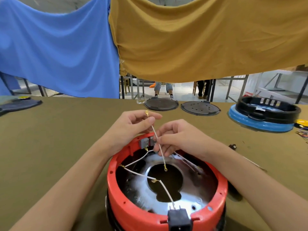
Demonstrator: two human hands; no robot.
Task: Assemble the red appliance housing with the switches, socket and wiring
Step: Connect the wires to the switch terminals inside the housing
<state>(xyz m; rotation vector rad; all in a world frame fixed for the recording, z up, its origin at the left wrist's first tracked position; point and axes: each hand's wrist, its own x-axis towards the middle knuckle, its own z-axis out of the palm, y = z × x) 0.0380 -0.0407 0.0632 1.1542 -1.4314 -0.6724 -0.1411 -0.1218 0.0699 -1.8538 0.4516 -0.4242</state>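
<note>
The left hand (131,125) pinches a white wire (157,140) near its upper end between thumb and fingertips, so that the brass spade terminal (146,112) sticks up just above the fingers. The right hand (175,137), fingers curled, grips the same wire lower down, and from there the wire slants on into the housing and ends in a small brass ring terminal (165,169) hanging over the dark centre opening.

Both hands hover over the far rim of the red housing (130,212), which stands open side up on the olive-covered tabletop (58,139), close to the person. A grey switch block (144,143) sits in that far rim, just below the left hand (the right hand hides part of it). Other white wires (136,173) cross the shiny metal plate (191,197) inside, and a black socket (179,217) is set into the near rim.

Farther off, along the far edge of the tabletop, lie two dark round plates (160,104), and to the right a black ring part (266,107) rests on a blue base (260,124). A blue cloth (58,47) and a mustard cloth (200,39) hang behind.
</note>
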